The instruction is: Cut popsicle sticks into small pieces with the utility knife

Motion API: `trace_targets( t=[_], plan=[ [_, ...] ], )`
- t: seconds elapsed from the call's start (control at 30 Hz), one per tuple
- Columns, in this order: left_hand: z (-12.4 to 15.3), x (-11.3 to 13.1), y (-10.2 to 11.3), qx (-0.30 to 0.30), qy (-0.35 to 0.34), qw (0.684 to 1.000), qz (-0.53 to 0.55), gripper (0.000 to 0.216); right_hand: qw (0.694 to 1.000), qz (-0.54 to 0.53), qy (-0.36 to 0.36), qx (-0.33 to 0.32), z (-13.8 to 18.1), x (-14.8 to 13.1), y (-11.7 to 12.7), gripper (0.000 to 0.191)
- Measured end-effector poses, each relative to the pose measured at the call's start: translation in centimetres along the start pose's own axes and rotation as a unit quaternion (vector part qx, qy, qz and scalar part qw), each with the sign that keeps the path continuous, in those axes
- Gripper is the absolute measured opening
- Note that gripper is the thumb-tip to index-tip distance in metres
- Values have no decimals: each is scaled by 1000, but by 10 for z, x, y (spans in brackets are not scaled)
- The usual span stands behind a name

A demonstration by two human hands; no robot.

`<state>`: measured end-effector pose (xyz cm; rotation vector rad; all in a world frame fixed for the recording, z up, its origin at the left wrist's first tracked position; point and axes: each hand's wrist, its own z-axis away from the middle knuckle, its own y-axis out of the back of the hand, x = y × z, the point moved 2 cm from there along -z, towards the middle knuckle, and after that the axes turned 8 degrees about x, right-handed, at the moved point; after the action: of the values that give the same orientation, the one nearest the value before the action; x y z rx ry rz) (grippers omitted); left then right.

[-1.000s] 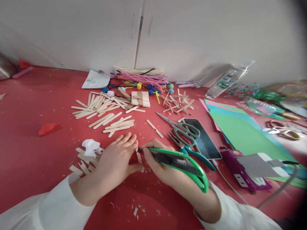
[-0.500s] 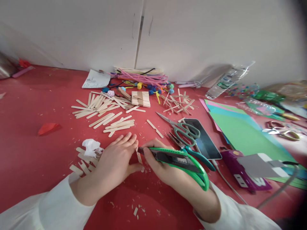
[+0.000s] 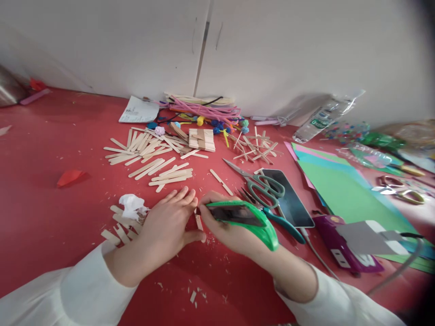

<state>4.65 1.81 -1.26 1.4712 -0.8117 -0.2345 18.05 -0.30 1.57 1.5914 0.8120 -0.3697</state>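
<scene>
My left hand (image 3: 165, 226) lies flat on the red table (image 3: 50, 149), fingers stretched, thumb and fingertips pinning a short wooden stick (image 3: 198, 221). My right hand (image 3: 224, 228) is wrapped round a green utility knife (image 3: 246, 216), with its blade tip touching the top of that stick. A loose pile of wooden craft sticks (image 3: 149, 156) lies just beyond my hands. Cut stick pieces (image 3: 118, 226) and a crumpled white tissue (image 3: 131, 204) sit left of my left wrist.
Scissors (image 3: 261, 183), teal pliers (image 3: 272, 216) and a phone (image 3: 288, 197) lie right of the knife. Coloured paper sheets (image 3: 340, 185), a purple device (image 3: 343, 244) and a cable lie further right. Pipe cleaners (image 3: 204, 111) and a plastic bottle (image 3: 319, 120) are by the wall.
My right hand has tilted the knife, so its handle points more upright and looks shorter. The view has shifted slightly. My left hand stays on the stick.
</scene>
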Motion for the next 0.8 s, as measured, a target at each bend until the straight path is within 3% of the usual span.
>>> trace_targets(
  t=[0.17, 0.37, 0.47, 0.57, 0.63, 0.7, 0.8],
  plan=[
    [-1, 1, 2, -24, -7, 1000, 6, 57, 1000, -6, 4, -7, -5, 0, -1, 14],
    [1, -2, 0, 9, 6, 1000, 7, 50, 998, -3, 64, -6, 9, 9, -4, 16],
    [5, -3, 0, 25, -13, 999, 14, 44, 983, 40, 176, -25, 19, 4, -8, 20],
    [7, -3, 2, 22, -22, 1000, 4, 50, 937, 155, 311, -17, 25, -1, -10, 24],
    [6, -2, 2, 10, -24, 1000, -12, 53, 918, 187, 350, -13, 26, 0, -10, 24],
    [5, -2, 2, 6, -20, 999, -24, 51, 935, 141, 325, -6, 24, 4, -9, 21],
    [3, -1, 1, 8, -4, 1000, -26, 53, 981, 11, 189, 50, 19, 12, -2, 15]
  ],
)
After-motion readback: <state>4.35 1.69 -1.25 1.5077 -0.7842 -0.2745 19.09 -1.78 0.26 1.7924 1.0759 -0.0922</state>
